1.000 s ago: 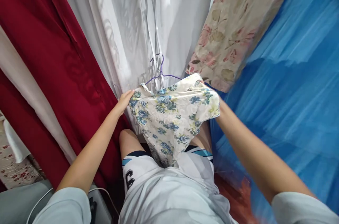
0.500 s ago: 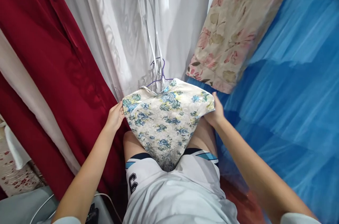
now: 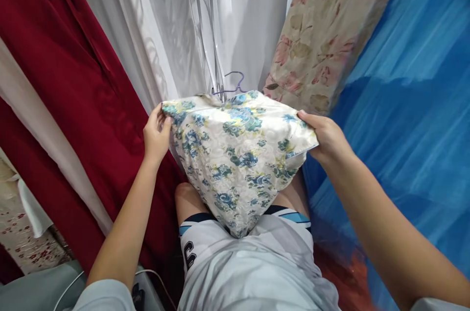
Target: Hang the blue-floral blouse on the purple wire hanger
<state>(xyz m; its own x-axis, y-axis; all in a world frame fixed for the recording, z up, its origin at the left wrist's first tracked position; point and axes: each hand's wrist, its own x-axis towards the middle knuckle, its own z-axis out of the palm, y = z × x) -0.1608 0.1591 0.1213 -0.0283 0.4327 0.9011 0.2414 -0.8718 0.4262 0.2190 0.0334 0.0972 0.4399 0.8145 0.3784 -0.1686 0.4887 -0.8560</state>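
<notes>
At the far left, red cloth (image 3: 91, 85) is hung in long folds. Just beside its edge, the left hand (image 3: 156, 142) is closed on the left upper corner of the garment (image 3: 238, 154), which is spread between the two hands, above the thighs (image 3: 189, 197) and in front of the white cloth (image 3: 244, 17).

By its look, the garment is judged light and soft, with a faint sheen that may make it a little slippery. Little stiffness is to be expected: its lower part is already gathered to a narrow end near the shorts (image 3: 200, 237), and a sag would be likely if one side were let go. Breakage is no worry, though creasing is. It is best taken by the two upper corners, where it is now held. At its neckline the hanger (image 3: 238, 87) is seen, its hook uppermost; most of the bar is hidden.

By the right hand (image 3: 326, 137) the right corner is pinched, the thumb laid on top and the fingers mostly hidden beneath. Both forearms are reached forward from the lower corners, well apart, so that the upper edge is drawn out. Beyond, floral cloth (image 3: 308, 41) and blue cloth (image 3: 404, 105) are hung.
</notes>
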